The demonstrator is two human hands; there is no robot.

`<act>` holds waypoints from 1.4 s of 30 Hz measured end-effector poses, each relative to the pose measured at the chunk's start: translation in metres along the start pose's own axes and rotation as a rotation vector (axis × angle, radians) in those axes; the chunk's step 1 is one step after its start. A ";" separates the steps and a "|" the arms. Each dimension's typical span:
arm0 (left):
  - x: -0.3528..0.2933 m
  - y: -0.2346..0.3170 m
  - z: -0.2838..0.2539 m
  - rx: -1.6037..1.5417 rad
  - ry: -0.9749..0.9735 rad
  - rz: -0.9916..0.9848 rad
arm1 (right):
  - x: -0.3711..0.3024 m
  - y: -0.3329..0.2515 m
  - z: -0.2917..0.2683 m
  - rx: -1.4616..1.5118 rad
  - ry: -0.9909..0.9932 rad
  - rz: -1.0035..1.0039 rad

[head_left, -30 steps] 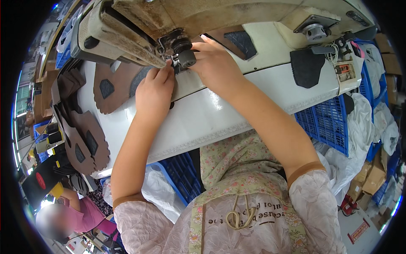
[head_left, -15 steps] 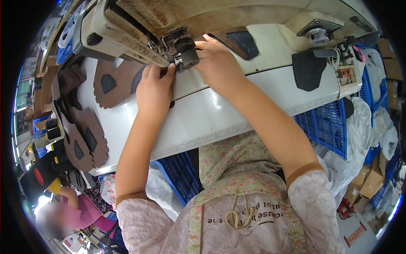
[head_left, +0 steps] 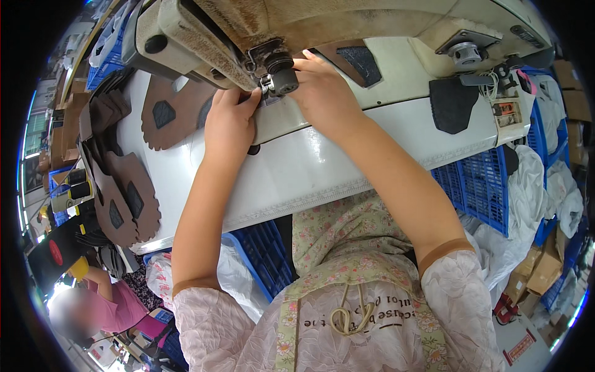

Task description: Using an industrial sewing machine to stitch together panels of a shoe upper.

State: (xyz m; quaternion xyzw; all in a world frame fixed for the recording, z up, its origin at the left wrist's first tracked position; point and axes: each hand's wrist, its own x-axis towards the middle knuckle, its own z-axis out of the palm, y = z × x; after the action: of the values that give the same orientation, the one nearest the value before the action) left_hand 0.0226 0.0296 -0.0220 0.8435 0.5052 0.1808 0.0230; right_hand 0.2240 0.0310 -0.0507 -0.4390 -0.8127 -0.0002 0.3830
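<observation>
My left hand is at the front left of the sewing machine's presser foot. Its fingers are bent onto a brown leather piece with a scalloped edge and dark patches, the thumb close to the foot. Just right of the foot lies my right hand, fingers stretched out over the work, partly behind the machine head. Beyond it shows more brown leather with a dark patch; whether this is the same piece I cannot tell. The needle point is hidden.
More scalloped brown pieces hang over the table's left end. A black cut piece lies at right on the white tabletop. Blue crates and white bags stand below. Another person in a pink top is at lower left.
The view has shifted slightly, so the machine head and left-hand leather appear a little further right. Both hands stay beside the presser foot, with small finger movements.
</observation>
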 end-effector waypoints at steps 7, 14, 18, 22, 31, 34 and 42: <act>0.006 -0.002 0.002 0.003 0.026 0.025 | 0.001 0.002 0.000 -0.036 0.014 -0.014; 0.010 -0.005 0.008 0.008 0.053 0.035 | 0.005 0.006 0.003 -0.004 -0.013 0.057; 0.012 -0.007 0.008 -0.015 0.064 0.027 | 0.006 0.005 0.003 -0.003 -0.042 0.075; 0.013 -0.007 0.009 -0.041 0.080 0.024 | 0.007 0.007 0.007 0.024 -0.041 0.082; 0.014 -0.006 0.011 -0.076 0.101 -0.029 | 0.009 0.006 0.005 0.091 0.008 0.053; 0.016 -0.005 0.011 -0.086 0.076 -0.035 | 0.008 0.007 0.007 0.095 0.017 0.060; 0.012 -0.006 0.015 -0.074 0.125 -0.013 | 0.009 0.005 0.001 0.145 -0.018 0.096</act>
State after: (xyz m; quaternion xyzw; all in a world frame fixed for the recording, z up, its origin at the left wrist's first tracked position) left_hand 0.0272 0.0449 -0.0337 0.8258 0.5042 0.2515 0.0238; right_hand 0.2241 0.0412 -0.0477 -0.4486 -0.7921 0.0810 0.4059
